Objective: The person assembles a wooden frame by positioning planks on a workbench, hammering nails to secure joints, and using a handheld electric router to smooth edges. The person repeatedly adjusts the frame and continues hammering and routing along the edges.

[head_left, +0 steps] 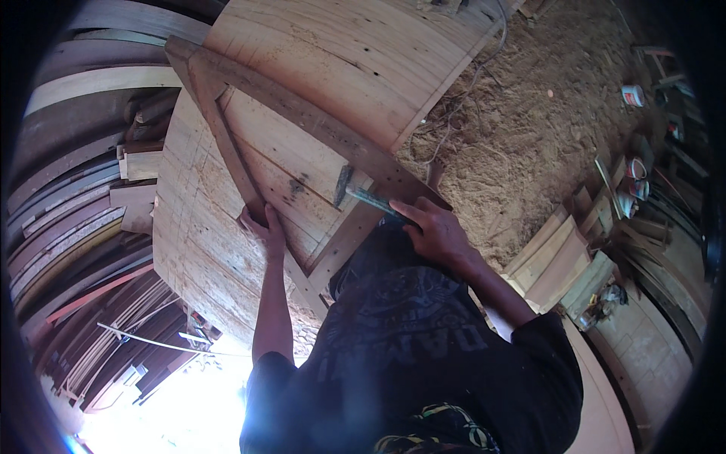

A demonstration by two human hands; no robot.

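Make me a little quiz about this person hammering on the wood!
1. True or false: the right hand holds a hammer.
2. What does the left hand rest on? A) a dark batten B) a paint tin C) a cable
3. Fill in: the ground beside the wooden panel is covered in ____.

Key: 1 true. 2 A, the diagonal batten. 3 sawdust.

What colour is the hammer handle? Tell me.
Teal-green, seen in the head view: hammer handle in the right hand.
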